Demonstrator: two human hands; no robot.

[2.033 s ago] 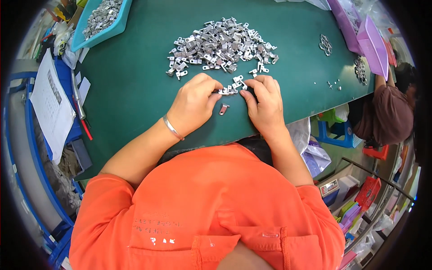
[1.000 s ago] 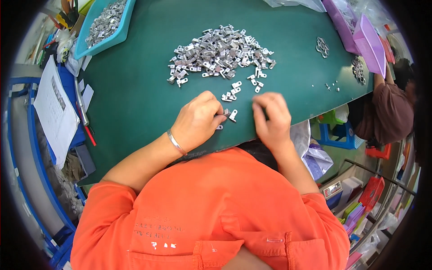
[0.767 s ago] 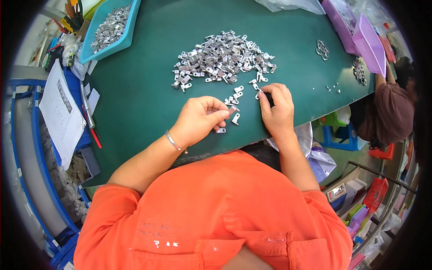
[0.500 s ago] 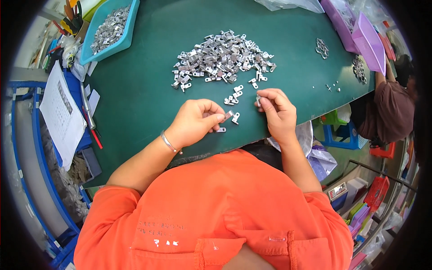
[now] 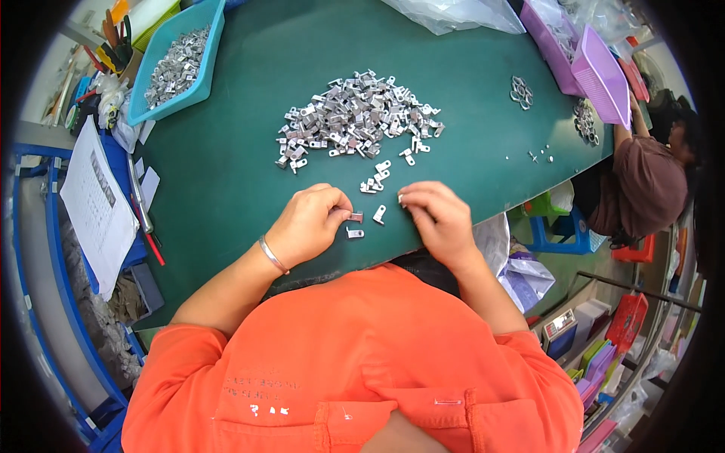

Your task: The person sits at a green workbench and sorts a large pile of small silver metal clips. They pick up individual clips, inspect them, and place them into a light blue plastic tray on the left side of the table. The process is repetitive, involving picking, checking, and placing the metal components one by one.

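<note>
My left hand point(image 5: 308, 226), with a bangle on the wrist, pinches a small metal bracket point(image 5: 357, 217) between thumb and fingertips just above the green tabletop. Opposite it, my right hand point(image 5: 439, 223) is closed, its fingertips around a small metal piece point(image 5: 401, 199) that is mostly hidden. One loose bracket point(image 5: 380, 215) lies between the two hands. Another bracket point(image 5: 355, 233) rests beside my left thumb. Slightly farther off sits a short row of brackets point(image 5: 374, 183), and beyond it a large heap of similar silver brackets point(image 5: 359, 117).
A blue basket point(image 5: 213, 64) of metal parts stands at the far left, near papers point(image 5: 98, 208). Purple baskets point(image 5: 602, 79) are at the far right. Flower-shaped metal parts point(image 5: 521, 92) lie on the table point(image 5: 249, 143). Another person point(image 5: 649, 177) sits to the right.
The view has shifted a little. My right hand has come closer to my left and turned knuckles-up. My left hand has lowered its bracket nearer the tabletop.
</note>
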